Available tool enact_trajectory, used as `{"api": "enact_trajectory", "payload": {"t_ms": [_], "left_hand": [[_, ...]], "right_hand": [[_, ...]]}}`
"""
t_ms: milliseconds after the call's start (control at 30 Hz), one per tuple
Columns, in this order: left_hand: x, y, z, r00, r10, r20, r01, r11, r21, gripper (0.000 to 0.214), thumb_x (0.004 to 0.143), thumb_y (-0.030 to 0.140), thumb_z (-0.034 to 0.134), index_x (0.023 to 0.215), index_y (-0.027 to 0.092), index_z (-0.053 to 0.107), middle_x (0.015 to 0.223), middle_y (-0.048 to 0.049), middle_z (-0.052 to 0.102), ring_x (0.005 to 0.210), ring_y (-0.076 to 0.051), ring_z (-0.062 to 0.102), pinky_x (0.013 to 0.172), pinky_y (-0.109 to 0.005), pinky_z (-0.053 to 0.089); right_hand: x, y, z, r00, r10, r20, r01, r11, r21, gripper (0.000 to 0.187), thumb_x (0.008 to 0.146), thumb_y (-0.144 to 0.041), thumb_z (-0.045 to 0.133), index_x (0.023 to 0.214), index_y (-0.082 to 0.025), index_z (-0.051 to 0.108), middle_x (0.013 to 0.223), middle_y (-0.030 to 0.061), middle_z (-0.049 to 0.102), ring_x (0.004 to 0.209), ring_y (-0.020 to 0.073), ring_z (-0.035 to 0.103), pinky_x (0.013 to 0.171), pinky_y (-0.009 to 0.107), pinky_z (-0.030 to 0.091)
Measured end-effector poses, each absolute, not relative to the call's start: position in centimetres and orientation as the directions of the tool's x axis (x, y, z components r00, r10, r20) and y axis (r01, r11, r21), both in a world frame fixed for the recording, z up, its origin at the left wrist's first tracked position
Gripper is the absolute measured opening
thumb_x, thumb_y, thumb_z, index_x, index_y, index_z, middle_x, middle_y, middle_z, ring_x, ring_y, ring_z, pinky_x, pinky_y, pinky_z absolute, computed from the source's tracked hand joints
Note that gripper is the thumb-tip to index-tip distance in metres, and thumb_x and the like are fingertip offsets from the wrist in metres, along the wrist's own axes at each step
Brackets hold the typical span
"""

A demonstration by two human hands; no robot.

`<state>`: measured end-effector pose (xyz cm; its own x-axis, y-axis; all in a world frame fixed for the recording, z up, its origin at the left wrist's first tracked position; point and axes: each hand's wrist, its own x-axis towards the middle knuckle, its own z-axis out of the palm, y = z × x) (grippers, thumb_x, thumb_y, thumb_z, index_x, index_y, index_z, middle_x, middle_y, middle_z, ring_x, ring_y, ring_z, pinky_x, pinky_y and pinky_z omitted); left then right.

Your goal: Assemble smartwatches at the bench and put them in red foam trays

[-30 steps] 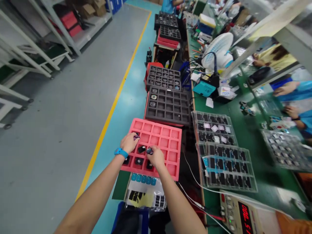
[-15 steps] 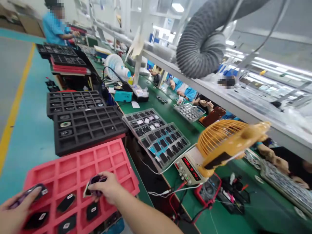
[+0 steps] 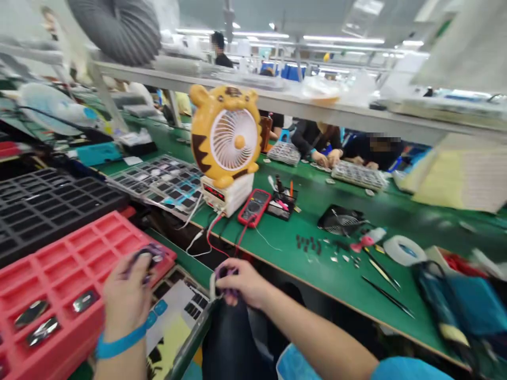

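Observation:
My left hand (image 3: 129, 287), with a blue band at the wrist, is closed on a small dark rounded part with purple on it (image 3: 146, 259) at the right edge of the red foam tray (image 3: 93, 253). Over my lap, my right hand (image 3: 245, 282) pinches a small purple-edged part (image 3: 226, 272); a pale strip (image 3: 213, 286) shows at its left side. Blur hides the exact kind of both parts. In the tray's near compartments lie several glossy dark pieces (image 3: 84, 301), like watch faces.
Black compartment trays (image 3: 79, 198) lie beyond the red one. On the green bench stand a tiger-shaped fan (image 3: 233, 140) on a power supply (image 3: 237, 195), a red multimeter (image 3: 254, 207), tweezers (image 3: 387, 296) and a tape roll (image 3: 404, 250). Co-workers' hands (image 3: 327, 157) are across the bench.
The view has swung right. Both hands have left the middle of the red tray, the right one now over my lap and the left at the tray's edge, each still holding a part.

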<state>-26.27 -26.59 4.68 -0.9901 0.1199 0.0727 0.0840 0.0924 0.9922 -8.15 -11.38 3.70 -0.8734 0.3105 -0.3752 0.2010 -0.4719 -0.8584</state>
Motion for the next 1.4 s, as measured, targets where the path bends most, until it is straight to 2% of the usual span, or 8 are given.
{"api": "enact_trajectory", "payload": {"t_ms": [100, 200, 267, 367, 533, 833, 1133, 1400], "left_hand": [[-18.2, -20.4, 4.9, -0.839, 0.544, 0.026, 0.125, 0.146, 0.981, 0.061, 0.067, 0.069, 0.066, 0.1, 0.017, 0.064, 0.065, 0.0024, 0.059, 0.053, -0.012, 0.051, 0.049, -0.025, 0.043], [-12.8, -15.4, 4.5, -0.666, 0.746, 0.003, 0.225, 0.197, 0.954, 0.048, 0.083, 0.061, 0.066, 0.097, 0.014, 0.068, 0.071, -0.0015, 0.064, 0.058, -0.014, 0.056, 0.051, -0.027, 0.047], [-10.8, -12.4, 4.5, -0.583, 0.813, 0.001, 0.316, 0.225, 0.922, 0.033, 0.095, 0.047, 0.064, 0.098, 0.015, 0.068, 0.084, -0.0035, 0.068, 0.071, -0.014, 0.063, 0.065, -0.03, 0.056], [-9.6, -9.1, 4.8, -0.551, 0.834, 0.011, 0.436, 0.277, 0.856, 0.025, 0.101, 0.041, 0.06, 0.106, 0.018, 0.068, 0.105, -0.0061, 0.07, 0.089, -0.017, 0.067, 0.082, -0.035, 0.059], [-9.9, -7.3, 4.5, -0.569, 0.822, 0.017, 0.514, 0.34, 0.788, 0.024, 0.102, 0.04, 0.059, 0.117, 0.022, 0.067, 0.118, -0.0083, 0.067, 0.099, -0.019, 0.067, 0.086, -0.035, 0.059], [-11.9, -8.5, 2.9, -0.711, 0.702, -0.05, 0.438, 0.496, 0.75, 0.024, 0.099, 0.038, 0.064, 0.116, 0.022, 0.067, 0.124, -0.0096, 0.065, 0.107, -0.021, 0.066, 0.091, -0.038, 0.058], [-13.3, -9.1, 3.1, -0.683, 0.723, -0.109, 0.449, 0.532, 0.717, 0.03, 0.099, 0.039, 0.063, 0.119, 0.015, 0.064, 0.118, -0.0089, 0.068, 0.103, -0.022, 0.068, 0.09, -0.043, 0.059], [-13.7, -9.3, 2.7, -0.592, 0.802, -0.074, 0.618, 0.511, 0.597, 0.028, 0.099, 0.037, 0.063, 0.116, 0.016, 0.066, 0.116, -0.0088, 0.068, 0.107, -0.023, 0.067, 0.097, -0.047, 0.056]], "right_hand": [[-0.8, -6.0, 4.2, -0.728, 0.57, -0.38, 0.131, -0.428, -0.894, 0.045, 0.057, -0.042, 0.083, 0.088, -0.018, 0.06, 0.052, -0.0064, 0.062, 0.036, 0.0091, 0.052, 0.034, 0.017, 0.036], [2.4, -1.9, 4.4, -0.591, 0.714, -0.375, 0.172, -0.343, -0.923, 0.032, 0.075, -0.037, 0.077, 0.093, -0.019, 0.058, 0.054, -0.0083, 0.059, 0.038, 0.0078, 0.052, 0.036, 0.016, 0.037], [2.3, 0.3, 4.7, -0.536, 0.759, -0.37, 0.251, -0.276, -0.928, 0.023, 0.088, -0.034, 0.072, 0.095, -0.017, 0.059, 0.057, -0.0085, 0.058, 0.039, 0.0065, 0.051, 0.037, 0.016, 0.036], [0.4, 2.7, 5.3, -0.504, 0.788, -0.354, 0.387, -0.16, -0.908, 0.019, 0.1, -0.033, 0.064, 0.099, -0.014, 0.063, 0.07, -0.0055, 0.061, 0.047, 0.0053, 0.052, 0.043, 0.016, 0.043], [-2.1, 4.4, 5.1, -0.499, 0.806, -0.318, 0.572, 0.031, -0.82, 0.021, 0.101, -0.033, 0.064, 0.109, -0.014, 0.064, 0.087, -0.0003, 0.067, 0.063, 0.0088, 0.062, 0.056, 0.022, 0.054], [-0.3, 6.2, 4.1, -0.517, 0.792, -0.325, 0.745, 0.229, -0.627, 0.01, 0.1, -0.022, 0.062, 0.104, -0.013, 0.064, 0.061, -0.008, 0.057, 0.044, 0.0072, 0.053, 0.043, 0.018, 0.044], [-0.1, 8.4, 4.9, -0.439, 0.842, -0.314, 0.78, 0.184, -0.598, 0.026, 0.1, -0.032, 0.065, 0.119, -0.015, 0.064, 0.108, 0.0054, 0.069, 0.085, 0.0158, 0.069, 0.073, 0.032, 0.061], [0.9, 11.1, 4.0, -0.403, 0.871, -0.282, 0.77, 0.156, -0.619, 0.031, 0.099, -0.035, 0.066, 0.124, -0.016, 0.063, 0.121, 0.0084, 0.067, 0.101, 0.0211, 0.069, 0.086, 0.041, 0.061]]}}
